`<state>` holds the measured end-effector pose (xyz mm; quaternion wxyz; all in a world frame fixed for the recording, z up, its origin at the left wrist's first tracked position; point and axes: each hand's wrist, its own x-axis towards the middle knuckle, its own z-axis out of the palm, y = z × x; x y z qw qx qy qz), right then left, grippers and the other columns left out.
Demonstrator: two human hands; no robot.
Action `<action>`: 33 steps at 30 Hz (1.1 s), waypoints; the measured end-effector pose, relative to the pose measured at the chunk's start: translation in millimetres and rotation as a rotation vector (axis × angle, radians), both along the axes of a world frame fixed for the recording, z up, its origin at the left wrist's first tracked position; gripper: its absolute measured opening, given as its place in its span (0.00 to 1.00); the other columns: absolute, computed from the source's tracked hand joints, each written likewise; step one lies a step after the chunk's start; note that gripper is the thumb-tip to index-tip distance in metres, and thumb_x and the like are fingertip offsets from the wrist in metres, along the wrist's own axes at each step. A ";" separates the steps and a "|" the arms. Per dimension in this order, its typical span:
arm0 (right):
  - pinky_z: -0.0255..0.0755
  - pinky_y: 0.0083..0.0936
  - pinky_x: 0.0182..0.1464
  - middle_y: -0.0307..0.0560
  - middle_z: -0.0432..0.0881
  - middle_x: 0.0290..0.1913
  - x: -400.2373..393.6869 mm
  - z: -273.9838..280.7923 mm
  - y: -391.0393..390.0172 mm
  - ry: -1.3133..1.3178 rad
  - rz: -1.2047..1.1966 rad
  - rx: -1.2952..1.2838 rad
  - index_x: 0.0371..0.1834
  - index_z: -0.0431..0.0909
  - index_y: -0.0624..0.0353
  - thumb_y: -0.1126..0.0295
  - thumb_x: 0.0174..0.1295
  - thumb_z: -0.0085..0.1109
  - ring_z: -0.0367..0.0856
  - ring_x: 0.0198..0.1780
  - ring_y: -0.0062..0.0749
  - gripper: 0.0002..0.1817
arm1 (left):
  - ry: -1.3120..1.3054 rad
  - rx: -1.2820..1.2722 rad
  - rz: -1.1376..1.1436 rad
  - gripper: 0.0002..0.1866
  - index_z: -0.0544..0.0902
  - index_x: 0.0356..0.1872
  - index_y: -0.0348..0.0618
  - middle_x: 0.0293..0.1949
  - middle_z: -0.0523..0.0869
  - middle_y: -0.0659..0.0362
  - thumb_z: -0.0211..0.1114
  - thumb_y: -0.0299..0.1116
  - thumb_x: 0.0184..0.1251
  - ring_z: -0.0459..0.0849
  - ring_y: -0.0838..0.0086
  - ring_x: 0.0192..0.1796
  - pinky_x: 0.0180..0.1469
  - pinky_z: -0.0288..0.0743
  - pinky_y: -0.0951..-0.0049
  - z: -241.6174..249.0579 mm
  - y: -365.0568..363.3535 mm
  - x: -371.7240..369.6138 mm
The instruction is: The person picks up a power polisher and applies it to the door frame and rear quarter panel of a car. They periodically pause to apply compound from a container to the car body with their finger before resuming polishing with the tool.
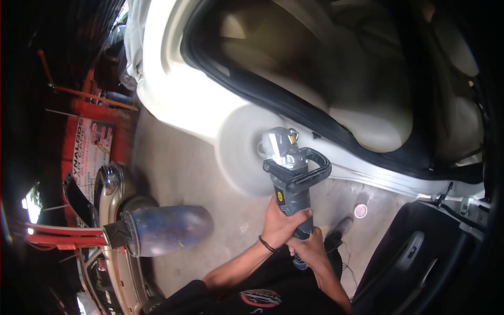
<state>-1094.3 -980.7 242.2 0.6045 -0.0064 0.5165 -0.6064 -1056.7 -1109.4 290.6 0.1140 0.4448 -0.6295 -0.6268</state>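
Observation:
Both my hands grip a black and grey power polisher that has a silver head and a D-shaped front handle. My left hand, with a dark band at the wrist, wraps round the middle of its body. Lower down, my right hand is closed on the rear grip. The round pale pad looks smeared, as if spinning. It overlaps the edge of a white car body below the open doorway. A dark rubber seal runs along that opening.
An open car door with black trim stands at the right. Light seats show inside the car. To the left are a blue drum, another vehicle and a red-framed sign. A dark shoe rests on the concrete floor.

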 end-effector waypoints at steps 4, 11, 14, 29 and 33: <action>0.76 0.26 0.27 0.39 0.84 0.25 5.5 -12.8 11.0 -0.046 -0.021 0.020 0.34 0.84 0.63 0.71 0.63 0.73 0.83 0.23 0.23 0.08 | -0.044 0.077 -0.032 0.27 0.79 0.58 0.34 0.47 0.90 0.57 0.82 0.28 0.62 0.90 0.74 0.45 0.49 0.88 0.69 -4.7 10.6 -3.6; 0.76 0.25 0.27 0.41 0.85 0.25 -5.2 14.9 -15.3 0.039 0.042 -0.071 0.33 0.86 0.64 0.71 0.62 0.73 0.84 0.24 0.24 0.08 | -0.031 -0.058 -0.016 0.24 0.81 0.57 0.34 0.44 0.91 0.57 0.82 0.28 0.64 0.91 0.75 0.44 0.47 0.87 0.70 33.1 -14.3 -4.5; 0.74 0.26 0.27 0.41 0.85 0.25 -17.7 49.2 -38.3 0.130 0.058 -0.112 0.34 0.86 0.65 0.70 0.62 0.73 0.83 0.23 0.23 0.09 | 0.046 -0.057 0.078 0.18 0.85 0.51 0.35 0.42 0.90 0.58 0.82 0.27 0.64 0.90 0.75 0.42 0.46 0.86 0.70 67.2 -28.1 -9.5; 0.85 0.35 0.48 0.50 0.94 0.36 41.1 13.3 -80.9 0.408 0.081 -0.138 0.45 0.89 0.66 0.66 0.58 0.76 0.94 0.44 0.30 0.17 | 0.170 -0.081 0.110 0.21 0.87 0.56 0.33 0.47 0.92 0.53 0.80 0.32 0.66 0.93 0.68 0.48 0.54 0.88 0.63 25.4 -68.6 69.1; 0.86 0.36 0.51 0.54 0.95 0.40 74.4 -36.1 -40.8 0.387 0.065 -0.003 0.48 0.89 0.67 0.63 0.58 0.80 0.96 0.46 0.36 0.20 | 0.086 -0.001 0.027 0.18 0.88 0.53 0.34 0.46 0.92 0.58 0.82 0.32 0.67 0.91 0.74 0.49 0.55 0.86 0.67 2.4 -36.0 71.7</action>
